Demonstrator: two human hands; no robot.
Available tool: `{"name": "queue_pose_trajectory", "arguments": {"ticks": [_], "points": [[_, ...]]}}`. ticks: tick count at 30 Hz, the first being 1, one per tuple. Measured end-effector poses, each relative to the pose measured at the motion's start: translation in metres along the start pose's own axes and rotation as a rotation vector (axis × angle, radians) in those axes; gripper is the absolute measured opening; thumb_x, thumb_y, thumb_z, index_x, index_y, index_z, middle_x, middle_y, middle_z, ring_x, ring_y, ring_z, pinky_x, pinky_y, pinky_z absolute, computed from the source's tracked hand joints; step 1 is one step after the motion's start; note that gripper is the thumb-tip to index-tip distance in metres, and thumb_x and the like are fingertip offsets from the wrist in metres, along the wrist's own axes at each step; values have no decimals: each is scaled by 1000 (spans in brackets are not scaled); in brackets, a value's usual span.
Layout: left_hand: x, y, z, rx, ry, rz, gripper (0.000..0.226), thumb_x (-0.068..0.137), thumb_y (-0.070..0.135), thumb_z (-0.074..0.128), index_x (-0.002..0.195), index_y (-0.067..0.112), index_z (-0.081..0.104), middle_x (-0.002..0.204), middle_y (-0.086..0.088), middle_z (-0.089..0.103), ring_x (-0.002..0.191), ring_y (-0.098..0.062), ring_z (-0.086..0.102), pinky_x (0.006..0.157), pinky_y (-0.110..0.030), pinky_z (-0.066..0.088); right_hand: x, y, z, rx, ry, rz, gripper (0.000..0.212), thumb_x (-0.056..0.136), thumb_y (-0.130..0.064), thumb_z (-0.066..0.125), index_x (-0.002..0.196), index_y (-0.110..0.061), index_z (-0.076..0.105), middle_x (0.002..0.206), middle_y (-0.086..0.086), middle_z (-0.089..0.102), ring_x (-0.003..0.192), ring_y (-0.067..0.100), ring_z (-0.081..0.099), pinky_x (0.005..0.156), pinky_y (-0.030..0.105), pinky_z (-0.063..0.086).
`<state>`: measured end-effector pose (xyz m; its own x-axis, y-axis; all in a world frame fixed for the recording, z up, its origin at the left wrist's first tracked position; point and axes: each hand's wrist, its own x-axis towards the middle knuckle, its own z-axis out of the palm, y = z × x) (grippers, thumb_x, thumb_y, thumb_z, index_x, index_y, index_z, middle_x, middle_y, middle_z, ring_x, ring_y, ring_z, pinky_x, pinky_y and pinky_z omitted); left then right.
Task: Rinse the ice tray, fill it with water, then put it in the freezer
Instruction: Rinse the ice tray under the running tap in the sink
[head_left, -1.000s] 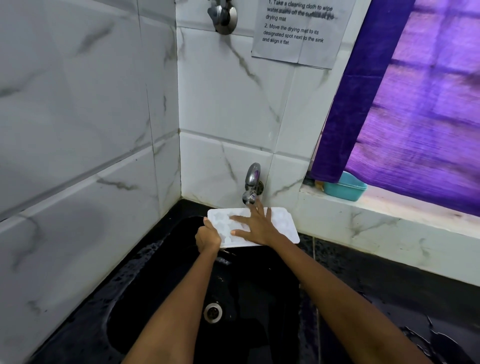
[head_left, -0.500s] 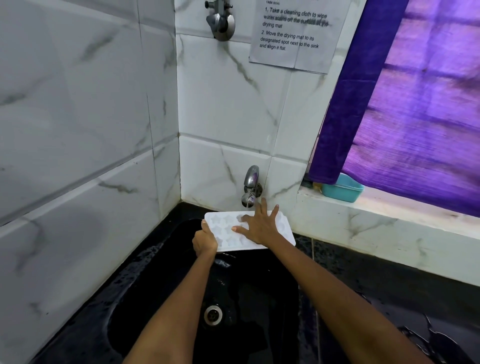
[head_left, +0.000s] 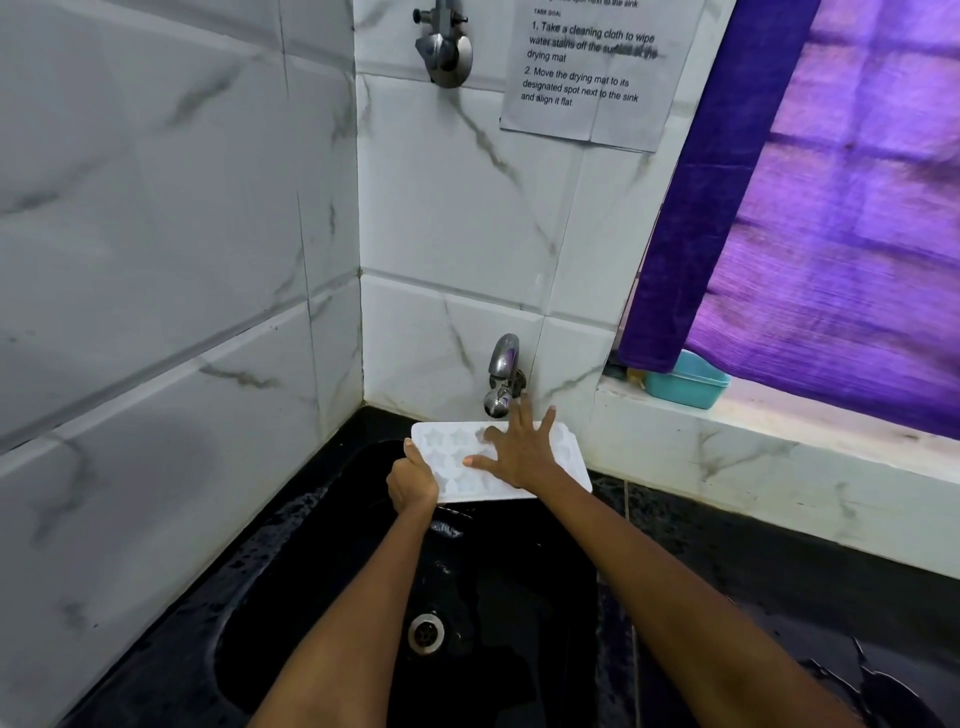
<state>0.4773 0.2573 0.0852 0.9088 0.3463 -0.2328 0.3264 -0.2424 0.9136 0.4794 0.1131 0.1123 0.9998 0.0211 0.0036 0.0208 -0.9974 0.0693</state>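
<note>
Head camera view. Since a second ago, the right hand (head_left: 511, 457) has slid a little toward the far edge of the ice tray (head_left: 566, 460), its fingers now reaching up beside the tap (head_left: 501, 379); the tray itself has barely shifted. This suggests the rinse step is under way, with filling and freezing not yet begun. Whether water is running cannot be told.

The white tray, with star-shaped moulds, is held level under the tap, over the back of the black sink (head_left: 322, 545). The left hand (head_left: 413, 483) grips the tray's left edge, fingers curled round it. The right hand lies flat on the moulds, fingers spread wide, holding nothing.
</note>
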Motion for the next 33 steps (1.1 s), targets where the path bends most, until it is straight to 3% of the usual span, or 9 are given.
{"name": "queue_pose_trajectory", "arguments": {"ticks": [4,9,16,20,23,25,27,30,33], "points": [[1,-6,0,-1,39,-18,62,104,36,23,117,-13,59,121,-31,60,114,-44,56,94,-43,45,-2,-4,5,162,-93,-11,66,83,-69,42,140,-35,37,157,17,-12,143,34,-22,110,66,-6],[8,-15,-8,-23,70,-58,62,104,34,23,116,-15,59,120,-32,59,114,-43,56,94,-42,44,-8,5,16,253,135,16,61,84,-62,48,131,-22,44,152,16,16,144,34,-1,114,57,7],[13,-16,-12,-27,79,-22,62,104,33,23,114,-16,60,118,-33,60,113,-43,57,94,-43,44,-2,-4,17,323,-16,60,65,85,-63,46,139,-28,37,157,18,-8,143,37,-20,109,66,-4],[14,-22,-16,-2,74,-22,62,104,34,24,114,-16,59,118,-33,60,112,-43,57,94,-43,44,0,-3,15,78,9,13,61,86,-67,36,134,-32,46,156,20,-10,143,37,-19,107,69,-3],[15,-25,-17,-15,79,-40,62,104,34,23,114,-16,59,118,-33,60,112,-44,57,94,-43,44,1,-8,19,108,-13,5,68,84,-68,41,140,-30,38,156,20,-15,142,37,-22,107,69,-3],[17,-26,-20,-6,83,-40,63,104,35,24,113,-16,60,117,-32,61,112,-43,57,93,-43,45,0,-4,18,108,-4,-27,63,83,-68,42,135,-34,45,156,19,-8,143,36,-19,108,68,-3],[19,-28,-23,5,77,-37,63,104,35,24,113,-16,60,116,-32,61,112,-42,57,93,-43,44,0,-2,20,48,30,-42,60,84,-70,37,130,-34,51,156,21,0,144,36,-14,108,68,-2],[19,-28,-23,-22,78,-54,62,104,34,24,114,-17,59,118,-33,60,113,-43,57,95,-43,44,0,-10,22,65,54,-36,75,79,-76,27,135,-30,44,156,22,-2,144,36,-14,107,69,-3],[21,-29,-27,-12,90,-49,63,104,35,24,113,-17,59,117,-33,61,113,-43,57,94,-43,44,-1,-9,19,98,29,-69,63,81,-72,40,131,-35,49,154,19,8,144,36,-14,107,69,-6]]}}
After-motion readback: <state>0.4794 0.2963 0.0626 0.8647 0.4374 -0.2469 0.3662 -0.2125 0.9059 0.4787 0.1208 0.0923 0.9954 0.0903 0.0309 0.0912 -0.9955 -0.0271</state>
